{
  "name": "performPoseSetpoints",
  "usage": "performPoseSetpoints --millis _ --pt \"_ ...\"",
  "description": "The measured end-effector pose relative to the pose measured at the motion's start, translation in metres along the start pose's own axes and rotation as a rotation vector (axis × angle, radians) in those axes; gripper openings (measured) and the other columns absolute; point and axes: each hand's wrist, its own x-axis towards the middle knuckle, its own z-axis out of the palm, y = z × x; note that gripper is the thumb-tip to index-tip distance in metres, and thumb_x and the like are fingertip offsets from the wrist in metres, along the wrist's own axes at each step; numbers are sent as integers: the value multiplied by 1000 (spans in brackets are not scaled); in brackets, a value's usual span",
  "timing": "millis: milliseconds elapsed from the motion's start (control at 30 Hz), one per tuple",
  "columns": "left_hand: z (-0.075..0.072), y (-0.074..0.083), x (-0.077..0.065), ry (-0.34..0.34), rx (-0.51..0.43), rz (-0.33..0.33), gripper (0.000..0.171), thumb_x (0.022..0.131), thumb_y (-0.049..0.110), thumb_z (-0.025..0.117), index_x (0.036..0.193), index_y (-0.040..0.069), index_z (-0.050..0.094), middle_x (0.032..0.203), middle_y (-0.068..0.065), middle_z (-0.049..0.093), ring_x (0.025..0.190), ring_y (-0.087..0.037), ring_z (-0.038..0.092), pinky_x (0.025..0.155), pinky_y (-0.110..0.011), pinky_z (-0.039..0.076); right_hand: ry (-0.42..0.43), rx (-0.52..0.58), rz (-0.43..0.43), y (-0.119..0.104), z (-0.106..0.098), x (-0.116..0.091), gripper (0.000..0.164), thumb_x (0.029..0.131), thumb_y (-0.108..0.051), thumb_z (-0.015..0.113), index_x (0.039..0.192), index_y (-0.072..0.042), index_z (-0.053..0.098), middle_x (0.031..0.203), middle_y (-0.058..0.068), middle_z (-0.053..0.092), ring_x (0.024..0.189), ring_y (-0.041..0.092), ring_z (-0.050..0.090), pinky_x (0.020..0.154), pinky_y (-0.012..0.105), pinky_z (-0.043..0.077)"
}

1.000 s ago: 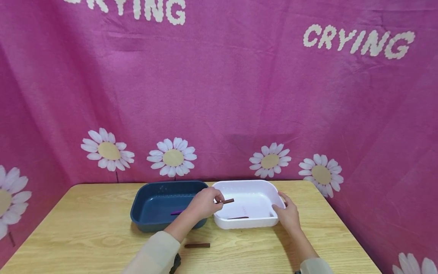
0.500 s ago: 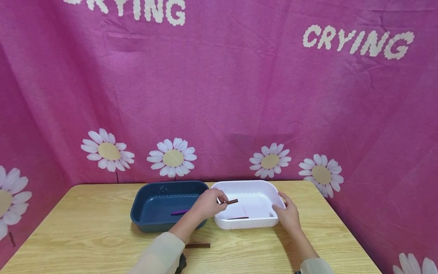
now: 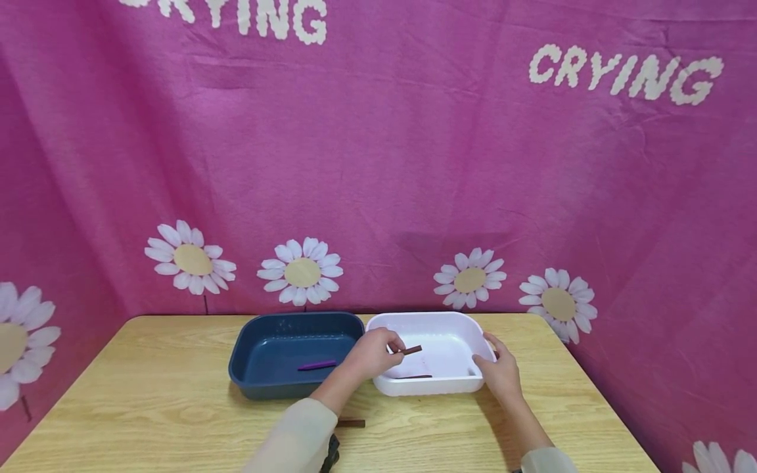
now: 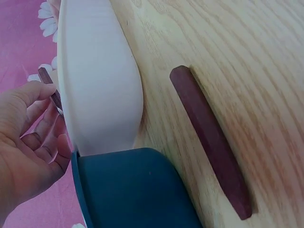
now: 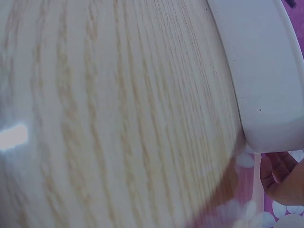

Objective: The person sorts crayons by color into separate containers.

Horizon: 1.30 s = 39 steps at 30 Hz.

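Observation:
My left hand [image 3: 375, 355] pinches a brown crayon [image 3: 412, 350] above the left part of a white tub [image 3: 437, 386]. In the left wrist view, the thumb and fingertips hold this crayon [image 4: 50, 88] just past the tub's rim. My right hand [image 3: 503, 378] grips the tub's right wall, thumb at the inner side; the right wrist view shows its curled fingers [image 5: 280, 171] by the tub's end. Inside the white tub, near the front wall, lies another dark brown crayon [image 3: 414, 376]. A faceted brown crayon with a tapered end [image 4: 211, 142] rests on the table, partly hidden by my sleeve in the head view.
A dark blue tub [image 3: 266, 392] stands against the white tub's left side, with a purple crayon [image 3: 317, 365] in it. Both tubs sit toward the back of the wooden table [image 3: 148, 394]. A pink cloth with daisies [image 3: 378, 164] hangs behind and at the sides.
My left hand has moved right with the pinched crayon, farther over the white tub. The purple crayon shows more fully, the table crayon less. My right hand keeps its hold.

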Motion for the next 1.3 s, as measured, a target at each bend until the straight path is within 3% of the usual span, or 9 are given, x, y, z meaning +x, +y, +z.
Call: performPoseSetpoints --millis 200,467,733,1300 --pt "7 0 6 -5 15 -5 8 78 10 68 84 7 72 75 -2 66 72 -12 56 63 -19 43 6 -11 -10 1 0 1 58 86 -9 58 140 -4 38 128 34 48 116 42 50 98 50 44" --pt "18 5 8 -39 27 -60 8 79 11 69 86 8 72 76 0 65 71 -10 54 64 -20 44 -1 -19 3 1 -1 1 58 87 -10 58 141 -5 37 134 33 43 120 43 47 101 52 40" --pt "23 6 10 -35 32 -71 9 79 12 68 87 10 72 78 1 65 72 -10 55 64 -20 44 11 -25 3 2 0 2 58 86 -10 58 140 -6 38 126 33 50 113 40 50 98 50 43" --pt "25 2 5 -29 -17 -95 13 83 15 67 93 7 71 80 -1 63 70 -11 53 64 -22 46 11 -14 6 3 0 2 57 86 -9 58 140 -5 38 127 34 49 116 42 50 100 51 42"
